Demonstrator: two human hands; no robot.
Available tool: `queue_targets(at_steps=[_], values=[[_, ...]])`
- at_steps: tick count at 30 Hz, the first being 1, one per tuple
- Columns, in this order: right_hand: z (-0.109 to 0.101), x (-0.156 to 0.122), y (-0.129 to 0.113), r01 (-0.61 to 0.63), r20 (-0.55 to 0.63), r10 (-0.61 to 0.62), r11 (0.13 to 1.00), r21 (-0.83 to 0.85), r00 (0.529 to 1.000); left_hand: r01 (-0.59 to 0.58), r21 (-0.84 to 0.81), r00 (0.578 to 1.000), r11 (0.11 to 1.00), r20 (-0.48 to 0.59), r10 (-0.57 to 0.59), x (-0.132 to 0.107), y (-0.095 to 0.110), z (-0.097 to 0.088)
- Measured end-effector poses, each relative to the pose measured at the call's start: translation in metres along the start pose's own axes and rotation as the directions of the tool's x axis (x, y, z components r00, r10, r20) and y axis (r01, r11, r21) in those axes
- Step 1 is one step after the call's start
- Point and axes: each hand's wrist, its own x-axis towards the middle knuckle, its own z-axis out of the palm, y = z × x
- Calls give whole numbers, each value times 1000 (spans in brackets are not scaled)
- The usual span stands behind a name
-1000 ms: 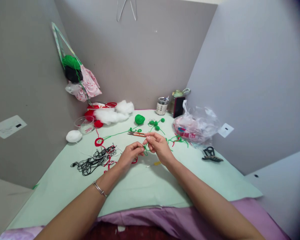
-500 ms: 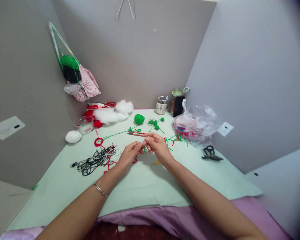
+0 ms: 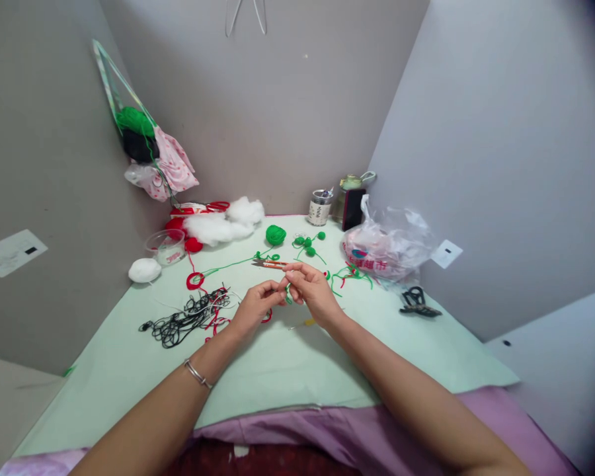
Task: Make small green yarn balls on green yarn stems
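My left hand (image 3: 258,305) and my right hand (image 3: 311,291) meet over the middle of the table, fingertips pinched together on a small piece of green yarn work (image 3: 288,295). Most of that piece is hidden by the fingers. Just beyond the right fingers are thread snips (image 3: 268,264) with orange handles, blades pointing left; whether they lie on the table or touch the hand I cannot tell. Under the right wrist lies a crochet hook (image 3: 307,322) with a yellow handle. Red yarn (image 3: 266,316) shows beside the left fingers.
Tangled black cord (image 3: 183,320) lies at left, near a white yarn ball (image 3: 145,270) and clear tub (image 3: 166,248). Farther back are white stuffing (image 3: 218,228), a green yarn ball (image 3: 276,235) and small green balls (image 3: 309,244). A plastic bag (image 3: 387,244) and black hair clip (image 3: 419,303) sit right.
The fingers have shifted slightly around the green piece, and a little more of it shows between them. Nothing else on the table has visibly moved.
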Motion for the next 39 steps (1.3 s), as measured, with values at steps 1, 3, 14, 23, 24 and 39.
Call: queue_targets(at_steps=[1, 3, 14, 23, 24, 39], values=[[-1, 0, -1, 0, -10, 0, 1000, 2, 1000, 6, 19, 1000, 1000, -10, -6, 0, 0, -1], [-3, 1, -4, 3, -40, -2, 1000, 13, 999, 18, 38, 999, 999, -28, -16, 0, 1, -1], [-11, 3, -11, 50, -82, -51, 999, -13, 995, -9, -111, 997, 994, -77, 1, 3, -7, -3], [-16, 1, -4, 198, -8, -237, 825, -529, 971, -53, -212, 982, 976, -190, 12, 5, -7, -5], [-15, 1, -1, 214, 9, -259, 777, -592, 966, -59, -220, 980, 974, -199, 14, 5, -6, -5], [-12, -1, 9, 199, 357, 157, 598, -776, 921, -95, -427, 969, 899, -247, -15, 8, 0, -12]])
